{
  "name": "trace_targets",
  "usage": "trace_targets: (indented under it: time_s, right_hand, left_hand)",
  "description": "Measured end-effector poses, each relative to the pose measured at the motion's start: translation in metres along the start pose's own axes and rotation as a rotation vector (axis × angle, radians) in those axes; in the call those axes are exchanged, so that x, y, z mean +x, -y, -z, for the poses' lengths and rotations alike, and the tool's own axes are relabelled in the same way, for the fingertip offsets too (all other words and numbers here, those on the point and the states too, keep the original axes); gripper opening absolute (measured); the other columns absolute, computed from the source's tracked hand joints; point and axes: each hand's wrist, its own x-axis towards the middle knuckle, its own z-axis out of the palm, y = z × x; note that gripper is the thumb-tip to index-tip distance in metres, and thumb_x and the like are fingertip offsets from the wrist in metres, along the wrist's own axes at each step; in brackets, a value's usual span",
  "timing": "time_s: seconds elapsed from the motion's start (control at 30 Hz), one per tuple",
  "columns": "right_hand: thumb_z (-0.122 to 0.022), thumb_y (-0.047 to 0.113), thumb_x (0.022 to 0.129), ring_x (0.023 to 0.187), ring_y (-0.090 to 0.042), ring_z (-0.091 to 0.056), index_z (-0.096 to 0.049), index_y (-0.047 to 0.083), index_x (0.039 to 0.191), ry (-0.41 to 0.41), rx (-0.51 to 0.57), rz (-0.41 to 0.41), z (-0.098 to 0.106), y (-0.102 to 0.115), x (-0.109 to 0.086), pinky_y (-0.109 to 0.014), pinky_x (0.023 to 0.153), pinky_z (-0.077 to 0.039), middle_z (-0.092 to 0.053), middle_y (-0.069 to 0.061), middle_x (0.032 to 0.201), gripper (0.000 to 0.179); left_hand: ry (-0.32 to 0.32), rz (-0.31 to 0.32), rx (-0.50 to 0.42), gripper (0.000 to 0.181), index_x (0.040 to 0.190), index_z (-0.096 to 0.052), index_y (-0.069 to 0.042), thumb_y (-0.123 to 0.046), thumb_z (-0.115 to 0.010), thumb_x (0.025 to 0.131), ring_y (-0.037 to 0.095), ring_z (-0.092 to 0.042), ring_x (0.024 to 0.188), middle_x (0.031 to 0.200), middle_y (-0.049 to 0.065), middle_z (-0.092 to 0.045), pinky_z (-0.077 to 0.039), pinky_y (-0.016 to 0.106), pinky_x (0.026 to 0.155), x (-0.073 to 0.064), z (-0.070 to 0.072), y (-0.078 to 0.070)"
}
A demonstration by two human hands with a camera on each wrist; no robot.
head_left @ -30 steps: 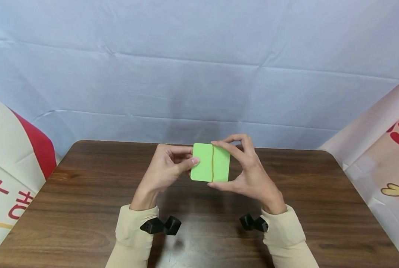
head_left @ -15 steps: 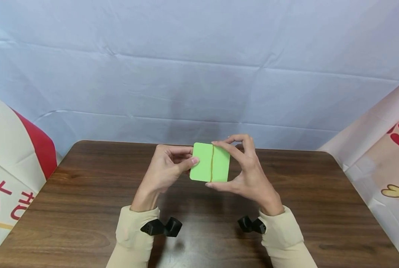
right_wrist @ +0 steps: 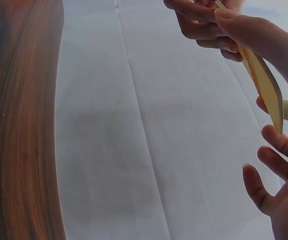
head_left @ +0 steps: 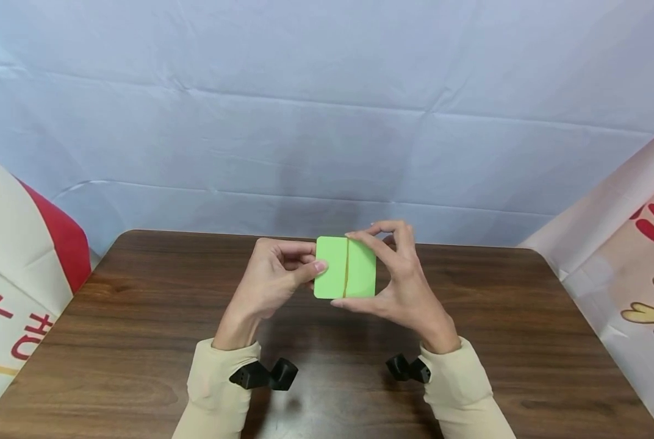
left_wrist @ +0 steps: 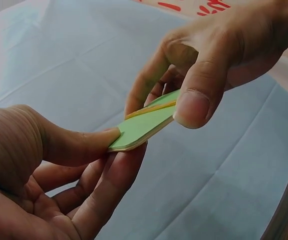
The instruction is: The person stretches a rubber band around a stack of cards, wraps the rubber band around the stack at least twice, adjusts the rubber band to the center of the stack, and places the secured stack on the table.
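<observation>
A thin stack of light green cards (head_left: 332, 281) with rounded corners is held up over the table. A yellowish-brown rubber band (head_left: 346, 267) runs across its face from top edge to bottom edge. My left hand (head_left: 266, 274) pinches the left side, thumb on the face and fingers behind. With the index finger at the top edge and the thumb at the lower edge, my right hand (head_left: 409, 283) spans the stack near the band's ends. Layered edges of the green cards (left_wrist: 139, 131) show in the left wrist view. The stack's back is mostly hidden.
Below the hands lies a dark wood-grain table (head_left: 140, 317) with rounded far corners. A pale cloth backdrop (head_left: 327, 122) hangs behind it. Printed banners flank it, one left (head_left: 14, 244) and one right (head_left: 634, 268). Black wrist cameras sit at both cuffs.
My right thumb and wrist have shifted slightly left along the lower edge. The band's lower end has moved a little left too. The left hand keeps nearly the same place.
</observation>
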Motion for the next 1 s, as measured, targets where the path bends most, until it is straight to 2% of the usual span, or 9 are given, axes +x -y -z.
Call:
trace_targets:
  time_s: [0.23, 0.73, 1.0]
  right_hand:
    - [-0.100, 0.038, 0.057, 0.118, -0.027, -0.036, -0.062, 0.019, 0.134, 0.017, -0.016, 0.001, 0.0012, 0.0008, -0.0005, -0.040, 0.086, -0.044, -0.042, -0.009, 0.130, 0.089]
    - [-0.100, 0.033, 0.059, 0.124, -0.027, -0.033, -0.061, 0.017, 0.138, 0.044, 0.036, 0.018, 0.0005, 0.0001, 0.0002, -0.039, 0.090, -0.045, -0.041, -0.008, 0.128, 0.089]
    - [-0.101, 0.036, 0.058, 0.122, -0.026, -0.033, -0.057, 0.019, 0.141, 0.054, 0.014, 0.008, -0.0008, -0.0004, 0.0005, -0.040, 0.088, -0.043, -0.041, -0.008, 0.128, 0.096]
  left_hand:
    - [0.021, -0.013, 0.000, 0.020, 0.105, -0.072, 0.016, 0.015, -0.070, 0.086, 0.017, -0.065, 0.061, 0.083, 0.020, -0.071, -0.057, 0.030, 0.058, 0.0001, 0.0003, -0.0001]
    - [0.040, -0.005, 0.028, 0.022, 0.108, -0.071, 0.016, 0.014, -0.070, 0.087, 0.015, -0.068, 0.065, 0.083, 0.019, -0.071, -0.060, 0.039, 0.060, -0.0007, 0.0022, -0.0012]
    - [0.033, 0.026, 0.024, 0.020, 0.108, -0.071, 0.015, 0.012, -0.071, 0.088, 0.015, -0.066, 0.064, 0.086, 0.018, -0.071, -0.058, 0.034, 0.060, -0.0001, 0.0038, -0.0006]
